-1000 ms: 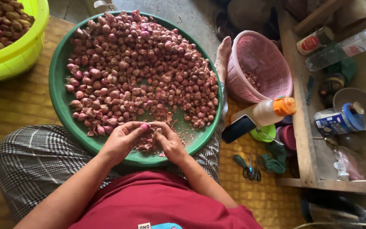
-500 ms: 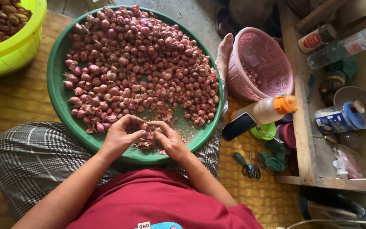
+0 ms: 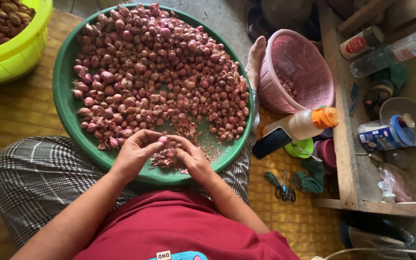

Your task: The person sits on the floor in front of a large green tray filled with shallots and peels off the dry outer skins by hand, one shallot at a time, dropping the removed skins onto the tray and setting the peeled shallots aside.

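**Two hands peeling one shallot**

Both hands are meeting over the near rim of the green tray: the left hand is pinching a small pink shallot, and the right hand is curling beside it, picking at skin. Working over the peelings seems wise, so scraps are falling clear of the unpeeled heap. A pink basket is lying beyond the tray's right edge.

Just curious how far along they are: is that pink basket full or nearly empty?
Nearly empty. The pink basket, tilted beside the green tray, shows bare mesh with only a few scraps inside.
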The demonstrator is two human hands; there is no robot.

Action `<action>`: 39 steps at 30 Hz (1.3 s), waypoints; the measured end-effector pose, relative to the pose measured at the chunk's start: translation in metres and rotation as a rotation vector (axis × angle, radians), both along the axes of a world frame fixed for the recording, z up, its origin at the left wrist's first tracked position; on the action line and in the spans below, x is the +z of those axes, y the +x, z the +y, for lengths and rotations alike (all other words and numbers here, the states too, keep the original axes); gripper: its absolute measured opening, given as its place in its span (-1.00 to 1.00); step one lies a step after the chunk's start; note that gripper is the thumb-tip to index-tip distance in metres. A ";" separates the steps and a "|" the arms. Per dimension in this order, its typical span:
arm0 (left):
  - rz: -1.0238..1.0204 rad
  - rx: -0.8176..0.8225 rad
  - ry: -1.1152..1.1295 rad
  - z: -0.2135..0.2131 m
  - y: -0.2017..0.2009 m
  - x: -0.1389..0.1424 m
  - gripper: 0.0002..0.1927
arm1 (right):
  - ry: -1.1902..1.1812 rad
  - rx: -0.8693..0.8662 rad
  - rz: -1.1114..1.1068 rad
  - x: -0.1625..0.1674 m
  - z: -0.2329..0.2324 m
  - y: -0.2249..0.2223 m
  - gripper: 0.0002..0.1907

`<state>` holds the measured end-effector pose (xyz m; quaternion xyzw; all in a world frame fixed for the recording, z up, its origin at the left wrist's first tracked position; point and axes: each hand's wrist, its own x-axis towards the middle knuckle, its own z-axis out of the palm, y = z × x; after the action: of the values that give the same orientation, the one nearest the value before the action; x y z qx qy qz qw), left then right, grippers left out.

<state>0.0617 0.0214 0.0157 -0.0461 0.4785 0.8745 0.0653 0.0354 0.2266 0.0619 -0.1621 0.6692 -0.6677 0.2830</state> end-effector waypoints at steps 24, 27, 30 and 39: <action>0.465 0.151 -1.577 -0.050 -0.090 0.018 -0.90 | 0.114 -0.198 -0.021 -0.025 0.007 -0.011 -0.62; 0.571 0.140 -1.616 -0.051 -0.094 0.018 -0.83 | 0.100 -0.205 -0.001 -0.022 0.006 -0.011 -0.64; 0.484 0.172 -1.403 -0.045 -0.084 0.016 -0.77 | 0.118 -0.208 0.127 -0.014 0.003 -0.010 -0.64; 0.000 -0.094 -0.170 -0.001 -0.029 -0.022 -0.80 | 0.136 -0.241 0.354 -0.013 -0.016 -0.011 -0.86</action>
<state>0.0332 0.0207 -0.0063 -0.0290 0.5525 0.8267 0.1019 0.0246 0.2108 0.0493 -0.1763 0.7663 -0.6113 0.0894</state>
